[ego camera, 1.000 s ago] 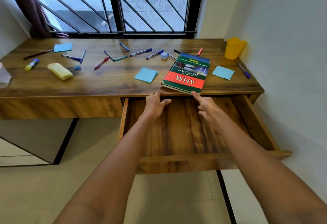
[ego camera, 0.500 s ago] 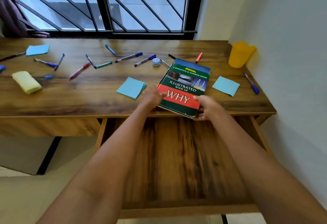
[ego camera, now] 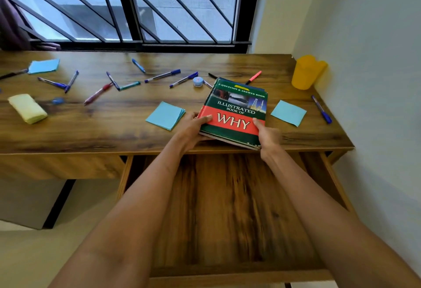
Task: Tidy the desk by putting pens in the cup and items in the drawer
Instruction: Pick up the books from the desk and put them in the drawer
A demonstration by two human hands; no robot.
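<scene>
Both hands, left hand [ego camera: 193, 128] and right hand [ego camera: 268, 136], have their fingers [ego camera: 206, 118] closed around the near corners of the book [ego camera: 237, 110] at the table's [ego camera: 114, 124] front edge, above the open drawer [ego camera: 227, 208], with pens [ego camera: 163, 76] scattered behind and the yellow cup [ego camera: 306, 72] at the far right corner.

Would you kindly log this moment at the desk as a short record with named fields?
held item: book, its near end gripped on both sides
left hand: on the book's left edge, thumb on the cover
right hand: on the book's right near corner
drawer: pulled open below the book, nothing seen inside
cup: yellow cup at the far right of the desk; no pens seen in it
loose pens: many scattered on the desk, one blue pen near the right edge
paper: blue note pads beside the book
</scene>
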